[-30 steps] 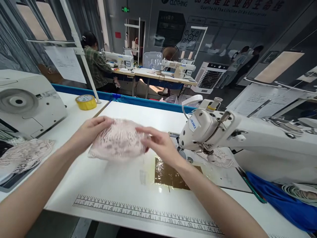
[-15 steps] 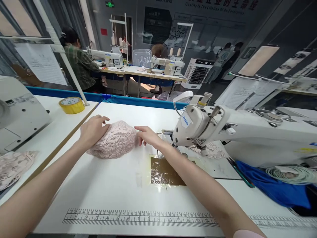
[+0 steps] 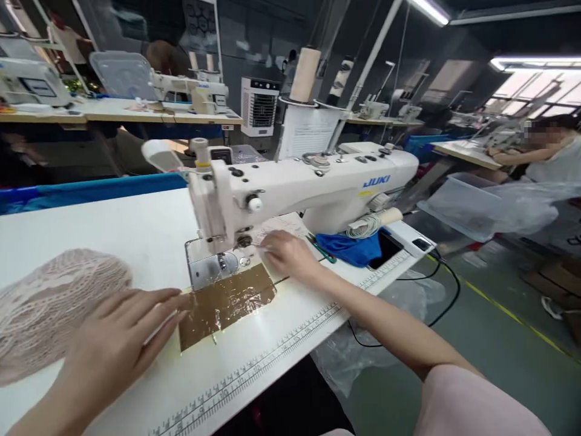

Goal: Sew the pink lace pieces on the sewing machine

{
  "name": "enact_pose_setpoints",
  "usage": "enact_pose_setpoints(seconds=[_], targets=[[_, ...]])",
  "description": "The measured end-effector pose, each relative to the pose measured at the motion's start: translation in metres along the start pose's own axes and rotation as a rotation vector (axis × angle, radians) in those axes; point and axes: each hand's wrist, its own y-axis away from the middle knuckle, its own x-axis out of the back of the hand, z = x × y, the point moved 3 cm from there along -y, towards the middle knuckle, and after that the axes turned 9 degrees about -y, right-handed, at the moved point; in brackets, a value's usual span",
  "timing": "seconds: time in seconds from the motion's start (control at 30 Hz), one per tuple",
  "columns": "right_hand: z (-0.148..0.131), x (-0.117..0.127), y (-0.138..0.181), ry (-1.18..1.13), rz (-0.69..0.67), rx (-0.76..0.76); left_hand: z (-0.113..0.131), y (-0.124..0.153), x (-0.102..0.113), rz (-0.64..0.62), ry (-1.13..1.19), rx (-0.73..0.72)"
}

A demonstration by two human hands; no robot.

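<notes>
My left hand (image 3: 129,333) lies flat on the white table with its fingers stretched out. Its fingertips reach the left edge of a brown taped patch (image 3: 227,312). Behind that hand rests a pale pink pile of lace pieces (image 3: 77,290), out of its grip. My right hand (image 3: 293,257) is at the sewing machine (image 3: 290,188), just right of the needle area, fingers curled down and closed on the near edge of a flat lace piece (image 3: 281,226). The fingertips are partly hidden and slightly blurred. A metal needle plate (image 3: 211,269) shows left of this hand.
Scissors with green handles (image 3: 324,249) and a blue cloth (image 3: 349,249) lie right of my right hand. A coil of pale cord (image 3: 363,227) is on the cloth. A printed ruler (image 3: 272,357) runs along the front edge. A person (image 3: 551,148) sits at another table far right.
The view has swung right. My right hand has left the lace pile and reached across to the lace piece at the machine. My left hand has come off the pile onto the table.
</notes>
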Motion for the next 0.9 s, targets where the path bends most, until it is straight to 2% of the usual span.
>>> enact_pose_setpoints(seconds=[0.1,0.17,0.27,0.37,0.47,0.53,0.6,0.7,0.8,0.9], targets=[[0.024,0.014,-0.007,0.045,0.011,-0.051,0.029,-0.026,-0.01,0.028,0.075,-0.069],[0.019,0.012,-0.002,0.032,-0.028,-0.007,0.041,-0.038,-0.017,-0.027,0.139,0.001],[-0.013,-0.005,0.023,-0.03,-0.137,0.124,0.045,-0.048,-0.03,-0.222,0.17,0.301],[-0.055,-0.023,0.053,-0.041,-0.19,0.351,0.046,-0.051,-0.042,-0.431,0.193,0.548],[-0.084,-0.032,0.071,-0.127,-0.253,0.506,0.048,-0.054,-0.049,-0.515,0.168,0.587],[-0.09,-0.033,0.073,-0.223,-0.291,0.547,0.05,-0.053,-0.051,-0.539,0.215,0.592],[-0.084,-0.027,0.065,-0.322,-0.257,0.485,0.051,-0.05,-0.051,-0.513,0.347,0.609],[-0.058,-0.016,0.04,-0.453,-0.141,0.279,0.053,-0.046,-0.049,-0.458,0.553,0.652],[-0.036,-0.015,0.017,-0.578,-0.275,0.063,0.054,-0.044,-0.047,-0.462,0.631,0.662],[-0.032,-0.02,0.002,-0.708,-0.456,-0.023,0.055,-0.044,-0.048,-0.435,0.592,0.625]])
